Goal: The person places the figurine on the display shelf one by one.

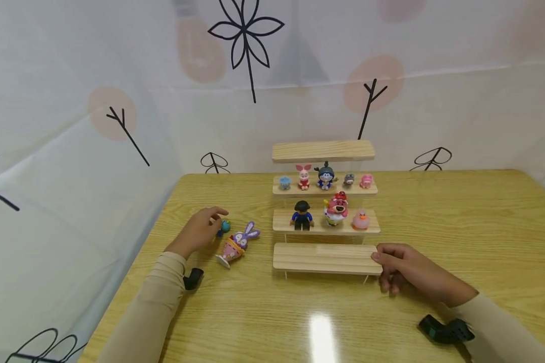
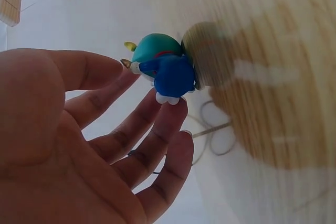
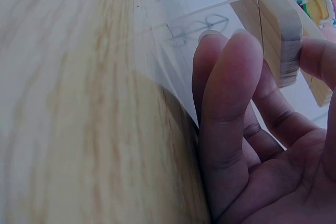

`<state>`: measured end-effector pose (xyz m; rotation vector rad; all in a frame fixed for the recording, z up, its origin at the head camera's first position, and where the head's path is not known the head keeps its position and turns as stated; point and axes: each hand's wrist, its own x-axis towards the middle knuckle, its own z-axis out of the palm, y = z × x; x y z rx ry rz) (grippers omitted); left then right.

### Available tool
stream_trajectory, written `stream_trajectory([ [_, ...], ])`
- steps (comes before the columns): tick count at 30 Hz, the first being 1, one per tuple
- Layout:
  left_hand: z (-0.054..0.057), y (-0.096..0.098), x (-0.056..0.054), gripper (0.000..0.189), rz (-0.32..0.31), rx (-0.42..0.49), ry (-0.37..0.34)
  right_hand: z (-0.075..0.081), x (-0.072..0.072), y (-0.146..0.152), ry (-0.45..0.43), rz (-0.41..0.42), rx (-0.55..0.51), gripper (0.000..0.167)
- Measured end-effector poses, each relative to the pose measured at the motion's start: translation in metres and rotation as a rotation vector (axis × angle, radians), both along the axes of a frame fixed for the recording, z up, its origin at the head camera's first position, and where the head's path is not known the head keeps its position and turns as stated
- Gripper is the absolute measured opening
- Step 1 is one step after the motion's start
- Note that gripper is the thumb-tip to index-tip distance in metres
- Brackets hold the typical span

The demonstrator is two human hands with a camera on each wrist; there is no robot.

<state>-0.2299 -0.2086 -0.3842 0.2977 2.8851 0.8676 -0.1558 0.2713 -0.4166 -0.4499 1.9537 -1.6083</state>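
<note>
My left hand [image 1: 197,233] is at the table's left side, by a small figurine [image 2: 175,76] with a teal head and blue body. The left wrist view shows the figurine at the wooden tabletop, thumb tip beside its arm and loosely bent fingers near its feet. Just right of that hand lies a purple-eared rabbit figure [image 1: 236,247] in a pink, cup-like body. With my right hand [image 1: 411,269] I grip the right end of the lowest board of a tiered wooden display shelf [image 1: 327,257], thumb on top. Other fingers curl beside its clear support [image 3: 231,6].
The middle tiers carry several toys, among them a dark-haired figure [image 1: 302,216], a pink bear [image 1: 337,207], a pink duck [image 1: 361,220] and a piglet [image 1: 304,177]. The top board [image 1: 323,150] and lowest board are bare. Patterned white cloth [image 1: 300,111] hangs behind the table.
</note>
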Motion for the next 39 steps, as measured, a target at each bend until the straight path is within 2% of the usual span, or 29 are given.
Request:
stream_trajectory([
  [27, -0.0049, 0.0027, -0.0023, 0.039, -0.033, -0.036, -0.051, -0.0003, -0.0011, 0.0004, -0.012, 0.001, -0.008, 0.026],
  [35, -0.0062, 0.0036, -0.0035, 0.043, -0.018, -0.069, -0.054, -0.0005, -0.0013, 0.0011, -0.012, 0.001, 0.002, 0.027],
  [39, -0.0053, 0.0047, -0.0024, 0.042, 0.010, -0.043, -0.038, -0.0017, -0.0012, 0.0014, -0.009, 0.004, 0.006, 0.028],
])
